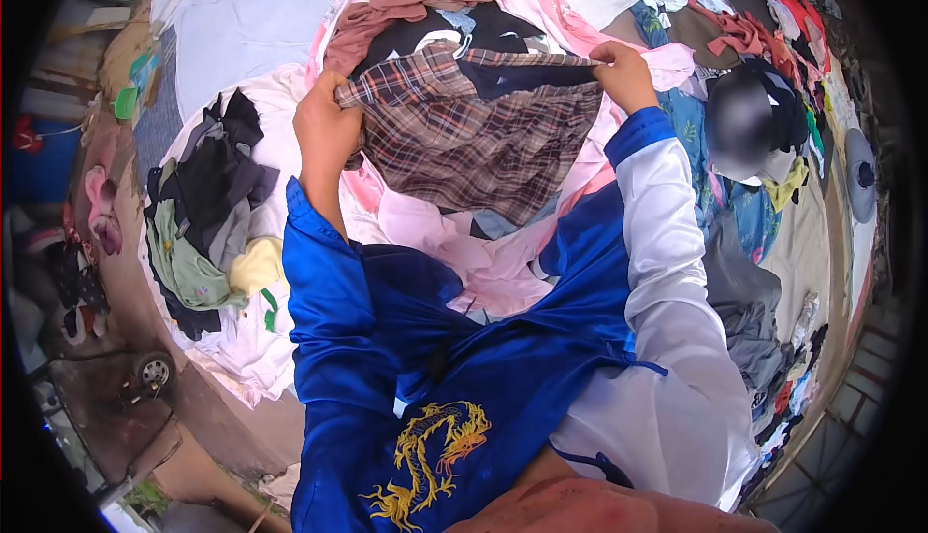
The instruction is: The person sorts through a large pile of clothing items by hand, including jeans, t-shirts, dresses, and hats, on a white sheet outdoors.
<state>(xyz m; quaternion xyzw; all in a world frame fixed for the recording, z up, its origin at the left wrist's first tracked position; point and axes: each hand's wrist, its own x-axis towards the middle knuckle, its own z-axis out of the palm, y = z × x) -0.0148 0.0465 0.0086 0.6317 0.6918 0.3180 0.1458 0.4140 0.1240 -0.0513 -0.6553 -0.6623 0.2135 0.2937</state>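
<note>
- I hold the plaid garment between both hands, in front of me, its far edge pulled taut from left to right.
- My left hand is closed around the far left corner; my right hand pinches the far right corner between thumb and fingers.
- The spread edge is the garment's long line, slanting a little farther from me at the right, so my left hand sits nearer.
- From that edge the cloth hangs toward me, its near edge loose above the pink cloth.
- Just beyond are black cloth and reddish-brown cloth, close against the far edge.
- Left of my left hand, a dark clothes pile sits apart; at far left, pale cloth lies flat.
</note>
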